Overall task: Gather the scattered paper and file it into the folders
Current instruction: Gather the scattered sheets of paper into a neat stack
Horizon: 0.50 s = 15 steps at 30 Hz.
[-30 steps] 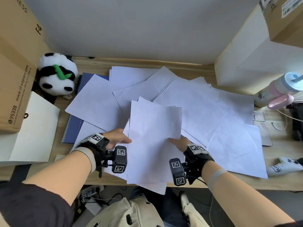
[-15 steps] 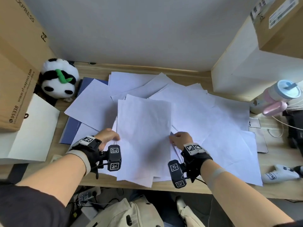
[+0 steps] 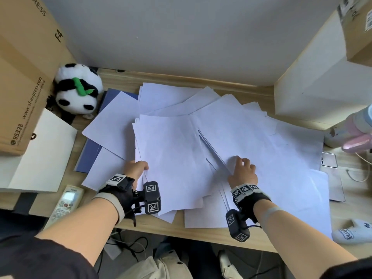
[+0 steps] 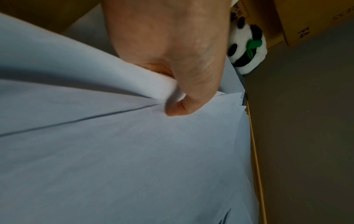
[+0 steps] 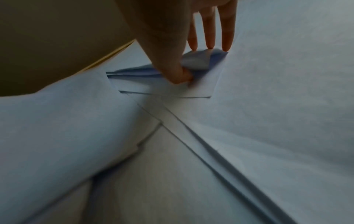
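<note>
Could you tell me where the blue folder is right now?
In the head view, the blue folder lies at the desk's left, beside the panda toy, mostly under loose sheets.

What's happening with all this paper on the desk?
A person is gathering loose white sheets. The left hand grips the edge of a small stack, while the right hand picks at the edge of another sheet. Most paper lies scattered, and a blue folder sits half buried underneath.
</note>
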Available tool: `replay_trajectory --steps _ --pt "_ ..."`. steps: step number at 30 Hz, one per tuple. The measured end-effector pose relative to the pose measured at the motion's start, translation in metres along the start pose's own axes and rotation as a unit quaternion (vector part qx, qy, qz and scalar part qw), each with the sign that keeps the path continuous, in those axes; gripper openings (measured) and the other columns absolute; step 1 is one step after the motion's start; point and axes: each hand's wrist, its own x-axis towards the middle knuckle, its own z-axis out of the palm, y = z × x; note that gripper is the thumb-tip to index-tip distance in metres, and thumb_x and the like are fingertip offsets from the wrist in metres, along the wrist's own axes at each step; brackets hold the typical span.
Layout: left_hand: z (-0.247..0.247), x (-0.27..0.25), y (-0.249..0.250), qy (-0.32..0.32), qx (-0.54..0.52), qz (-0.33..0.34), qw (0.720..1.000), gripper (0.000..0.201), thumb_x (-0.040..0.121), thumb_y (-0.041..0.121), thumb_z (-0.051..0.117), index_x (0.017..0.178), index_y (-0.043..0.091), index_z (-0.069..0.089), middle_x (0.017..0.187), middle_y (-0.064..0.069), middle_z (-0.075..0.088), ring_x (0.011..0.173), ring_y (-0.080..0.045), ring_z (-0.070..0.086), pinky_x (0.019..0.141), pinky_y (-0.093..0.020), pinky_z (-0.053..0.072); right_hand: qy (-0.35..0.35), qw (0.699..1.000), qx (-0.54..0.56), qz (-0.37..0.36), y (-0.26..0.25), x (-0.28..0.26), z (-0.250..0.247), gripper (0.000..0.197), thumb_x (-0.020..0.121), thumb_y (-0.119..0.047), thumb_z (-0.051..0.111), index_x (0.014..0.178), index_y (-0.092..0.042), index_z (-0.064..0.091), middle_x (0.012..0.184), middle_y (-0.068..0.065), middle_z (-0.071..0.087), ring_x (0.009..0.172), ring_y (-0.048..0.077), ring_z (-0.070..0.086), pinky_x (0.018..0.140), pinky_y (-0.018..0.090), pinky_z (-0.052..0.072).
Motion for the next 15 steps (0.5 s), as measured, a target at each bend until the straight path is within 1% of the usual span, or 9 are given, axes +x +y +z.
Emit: replay_trajectory --steps 2,3,5,6,7,9,12,13,15 --pt "-0.001 0.002 0.0 0.016 -0.008 -0.003 1.0 0.006 0.082 -0.001 0.054 0.089 -0.001 0.053 0.082 -0.009 0.048 0.09 -0.023 0.041 0.079 -0.029 0.032 -0.001 1.0 -0.024 -0.005 0.0 0.001 -0.002 0.062 0.081 -0.013 0.055 0.136 -0.02 0.028 0.142 0.004 0.03 0.123 0.029 0.036 0.079 0.033 0.047" --pt "-0.003 0.003 0.0 0.024 -0.012 -0.002 1.0 0.008 0.083 -0.001 0.054 0.09 -0.001 0.052 0.087 -0.01 0.049 0.089 -0.024 0.041 0.079 -0.03 0.032 -0.005 0.999 -0.03 -0.01 -0.001 0.0 -0.002 0.062 0.08 -0.02 0.057 0.135 -0.021 0.028 0.141 0.003 0.029 0.122 0.03 0.036 0.078 0.033 0.046" --pt "-0.006 0.006 -0.001 0.037 -0.012 0.003 0.999 0.009 0.082 -0.001 0.054 0.091 -0.001 0.052 0.093 -0.012 0.048 0.087 -0.024 0.042 0.077 -0.03 0.033 -0.012 0.999 -0.042 -0.023 -0.003 -0.002 0.0 0.07 0.074 -0.038 0.061 0.134 -0.022 0.027 0.139 0.002 0.028 0.119 0.03 0.036 0.08 0.034 0.044" --pt "-0.007 0.007 -0.002 0.045 -0.012 0.007 0.999 0.009 0.081 -0.001 0.054 0.09 -0.002 0.052 0.093 -0.013 0.048 0.085 -0.024 0.042 0.076 -0.03 0.033 -0.014 0.998 -0.052 -0.027 -0.005 -0.002 0.0 0.075 0.072 -0.045 0.062 0.134 -0.022 0.026 0.139 0.002 0.027 0.118 0.031 0.037 0.082 0.034 0.044" --pt "-0.007 0.008 -0.002 0.051 -0.011 0.01 0.999 0.008 0.081 -0.002 0.054 0.088 -0.002 0.051 0.091 -0.013 0.047 0.083 -0.024 0.041 0.075 -0.029 0.032 -0.016 0.998 -0.062 -0.029 -0.007 -0.003 0.0 0.078 0.071 -0.047 0.062 0.134 -0.021 0.025 0.139 0.002 0.027 0.117 0.031 0.038 0.082 0.035 0.044" --pt "-0.007 0.008 -0.003 0.055 -0.011 0.013 0.998 0.007 0.08 -0.003 0.053 0.087 -0.002 0.051 0.09 -0.013 0.046 0.082 -0.024 0.04 0.074 -0.029 0.032 -0.018 0.996 -0.082 -0.023 -0.013 -0.003 0.0 0.075 0.074 -0.041 0.062 0.135 -0.019 0.024 0.139 0.004 0.028 0.117 0.03 0.039 0.083 0.035 0.045" --pt "-0.005 0.007 -0.005 0.045 -0.007 0.012 0.999 0.01 0.081 -0.002 0.054 0.09 -0.002 0.051 0.093 -0.013 0.047 0.085 -0.024 0.041 0.075 -0.029 0.032 0.001 0.995 -0.101 -0.012 -0.018 -0.002 0.0 0.063 0.083 -0.017 0.054 0.138 -0.017 0.024 0.14 0.007 0.032 0.12 0.029 0.04 0.084 0.035 0.047" --pt "-0.006 0.006 -0.005 0.04 -0.008 0.009 0.999 0.01 0.082 -0.002 0.054 0.091 -0.002 0.051 0.094 -0.012 0.047 0.086 -0.024 0.042 0.076 -0.029 0.032 0.014 0.995 -0.102 -0.013 -0.018 -0.001 -0.001 0.06 0.085 -0.01 0.05 0.139 -0.018 0.025 0.139 0.007 0.033 0.121 0.029 0.041 0.082 0.034 0.048" --pt "-0.006 0.006 -0.006 0.028 -0.01 0.004 1.0 0.011 0.082 -0.001 0.054 0.094 -0.001 0.052 0.097 -0.012 0.048 0.089 -0.024 0.043 0.078 -0.029 0.033 0.028 0.997 -0.074 -0.016 -0.012 0.001 -0.006 0.055 0.086 -0.003 0.042 0.136 -0.027 0.033 0.138 0.005 0.037 0.121 0.027 0.043 0.079 0.034 0.048"
